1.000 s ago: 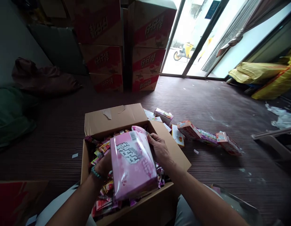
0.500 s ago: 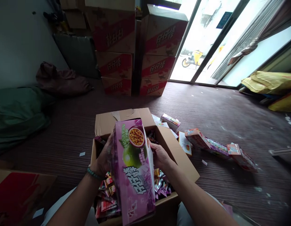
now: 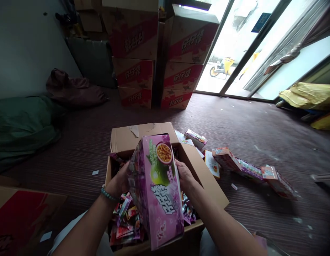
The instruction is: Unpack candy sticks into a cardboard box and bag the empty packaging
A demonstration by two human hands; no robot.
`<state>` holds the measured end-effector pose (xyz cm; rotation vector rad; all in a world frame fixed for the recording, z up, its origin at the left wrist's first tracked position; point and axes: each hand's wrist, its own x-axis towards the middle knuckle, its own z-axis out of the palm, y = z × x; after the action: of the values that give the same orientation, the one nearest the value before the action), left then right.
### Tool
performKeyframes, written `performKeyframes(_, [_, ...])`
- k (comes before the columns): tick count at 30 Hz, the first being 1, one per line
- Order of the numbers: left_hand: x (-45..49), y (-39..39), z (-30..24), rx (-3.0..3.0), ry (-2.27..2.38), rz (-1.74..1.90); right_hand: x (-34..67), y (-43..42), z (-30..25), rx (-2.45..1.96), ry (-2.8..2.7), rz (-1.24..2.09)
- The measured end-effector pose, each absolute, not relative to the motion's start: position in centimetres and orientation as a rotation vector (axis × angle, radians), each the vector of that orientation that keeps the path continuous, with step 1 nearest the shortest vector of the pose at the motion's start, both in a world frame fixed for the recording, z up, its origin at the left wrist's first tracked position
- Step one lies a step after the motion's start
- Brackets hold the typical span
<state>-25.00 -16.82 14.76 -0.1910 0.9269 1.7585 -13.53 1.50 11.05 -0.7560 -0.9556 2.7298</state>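
Observation:
I hold a pink-purple snack box (image 3: 158, 188) with a passion-fruit picture, wrapped in clear film, above an open cardboard carton (image 3: 207, 177). My left hand (image 3: 119, 183) grips the box's left side, a green bead bracelet on its wrist. My right hand (image 3: 185, 174) grips its right side. The carton is filled with several small colourful snack packets (image 3: 126, 220).
Several smaller snack boxes (image 3: 247, 169) lie scattered on the dark floor right of the carton. Stacked red-and-brown cartons (image 3: 159, 53) stand at the back by a glass door. A green bundle (image 3: 21, 124) and a brown bag lie at the left. Yellow sacks (image 3: 309, 94) sit far right.
The box has been turned from its plain pink barcode face to its printed passion-fruit face, then tilted a little. Both hands stayed on it.

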Motion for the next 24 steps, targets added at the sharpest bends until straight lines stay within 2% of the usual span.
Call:
performKeyframes(8, [-25.2, -17.9, 15.6, -0.190, 0.688, 1.699, -12.4, 1.7, 10.3, -1.052, -0.697, 2.729])
performKeyframes(15, [-25.2, -18.7, 15.9, -0.240, 0.815, 1.732, -11.7, 0.8, 11.0, -0.927, -0.864, 2.834])
performKeyframes(24, [-26.3, -15.5, 14.8, -0.238, 0.674, 1.794, -14.2, 0.4, 7.6, -1.000, -0.825, 2.903])
